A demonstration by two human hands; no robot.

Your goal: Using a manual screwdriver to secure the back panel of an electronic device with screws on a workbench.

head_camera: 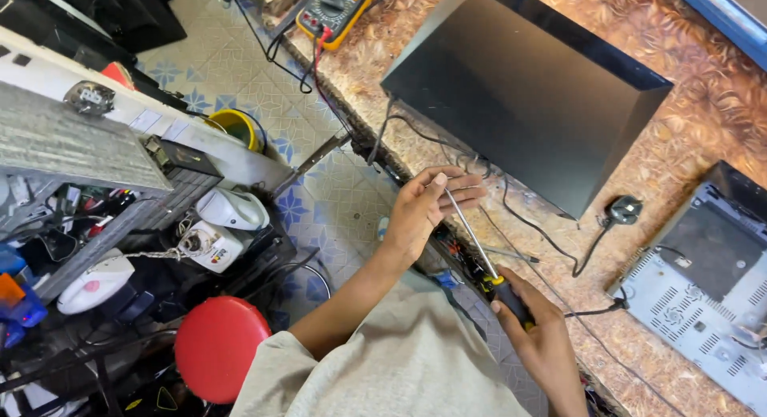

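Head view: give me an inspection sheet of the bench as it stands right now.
Surface: mottled brown worktop, crowded.
Job's things: screwdriver with black and yellow handle; large black box lying flat beyond it.
Clutter: yellow multimeter; grey perforated device case at right.
Grips: right hand closed on the screwdriver handle; left hand pinching the shaft near its tip.
Cables: black cable running from under the black box to a plug; red and black multimeter leads hanging over the edge.
Surroundings: red stool, yellow tub, shelves of parts, tiled floor.
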